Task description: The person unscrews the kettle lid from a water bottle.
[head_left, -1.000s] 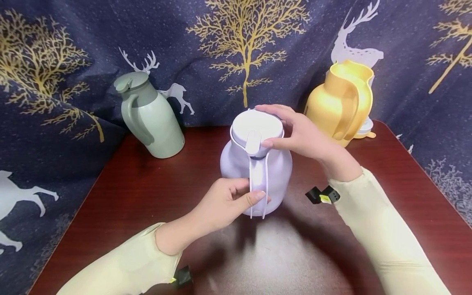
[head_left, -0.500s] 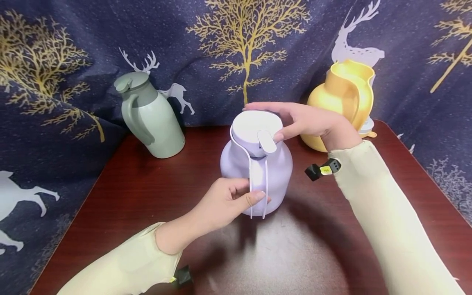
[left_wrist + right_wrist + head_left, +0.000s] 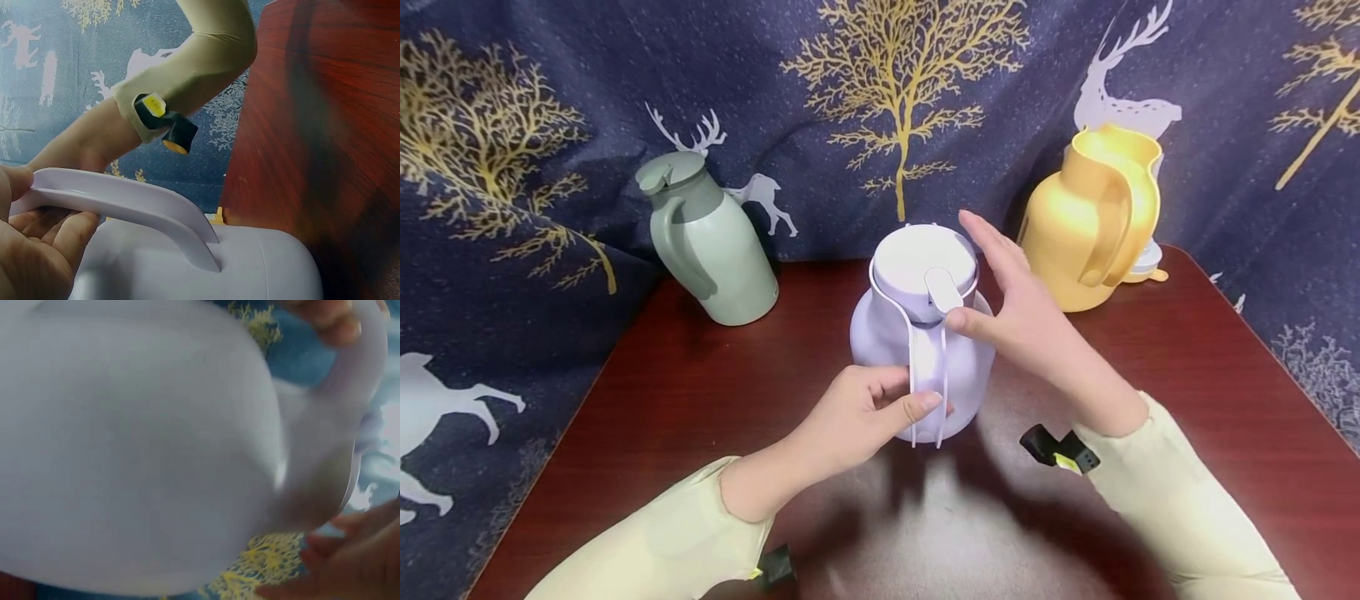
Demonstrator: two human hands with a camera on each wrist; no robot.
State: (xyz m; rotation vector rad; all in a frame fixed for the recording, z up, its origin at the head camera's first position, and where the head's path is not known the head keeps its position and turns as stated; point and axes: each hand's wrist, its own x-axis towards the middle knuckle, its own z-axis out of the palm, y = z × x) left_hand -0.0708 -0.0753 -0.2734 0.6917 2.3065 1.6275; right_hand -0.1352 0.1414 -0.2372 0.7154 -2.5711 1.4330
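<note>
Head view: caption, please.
Left hand holds a lavender jug by its handle; right hand near its lid; green jug and yellow jug behind.

Our left sleeve (image 3: 655,533) and right sleeve (image 3: 1195,500) are pale creamy yellow, creased, leaving our left hand (image 3: 868,417) and right hand (image 3: 1022,304) bare. We wear a black left wrist device (image 3: 778,567) and an angular black right wrist device (image 3: 1040,445) with a yellow, dark-printed label (image 3: 153,105).
</note>
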